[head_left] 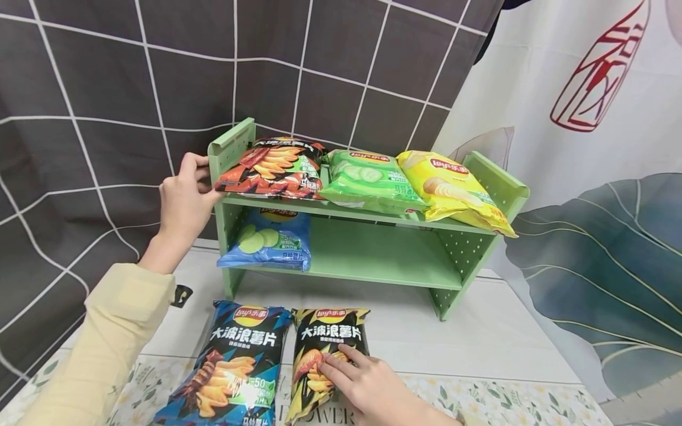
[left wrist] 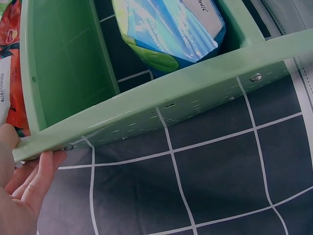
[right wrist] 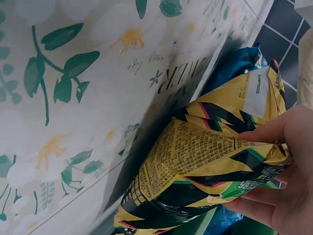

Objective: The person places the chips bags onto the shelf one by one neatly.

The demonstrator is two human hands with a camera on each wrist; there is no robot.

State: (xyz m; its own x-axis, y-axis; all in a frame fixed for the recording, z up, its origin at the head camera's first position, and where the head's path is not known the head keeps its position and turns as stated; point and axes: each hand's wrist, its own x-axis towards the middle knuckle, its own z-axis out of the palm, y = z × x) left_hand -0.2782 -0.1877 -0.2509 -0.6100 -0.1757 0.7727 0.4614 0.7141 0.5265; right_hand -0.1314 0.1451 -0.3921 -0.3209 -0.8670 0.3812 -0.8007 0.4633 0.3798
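Note:
My left hand [head_left: 183, 198] grips the left side panel of a green two-tier shelf [head_left: 383, 248], thumb in front and fingers behind. In the left wrist view its fingertips curl under the panel's edge. My right hand [head_left: 373, 387] holds a black-and-yellow bag of chips [head_left: 325, 331] lying on the table in front of the shelf. The right wrist view has the thumb and fingers pinching this bag's side, its printed back partly showing. Beside it, to the left, lies a dark blue bag of chips [head_left: 234, 367].
On the upper tier lie a black-and-red chip bag [head_left: 277, 168], a green one [head_left: 373, 180] and a yellow one [head_left: 453, 189]. A light blue chip bag [head_left: 266, 236] sits at the lower tier's left end. Behind hangs a dark gridded curtain [head_left: 186, 89].

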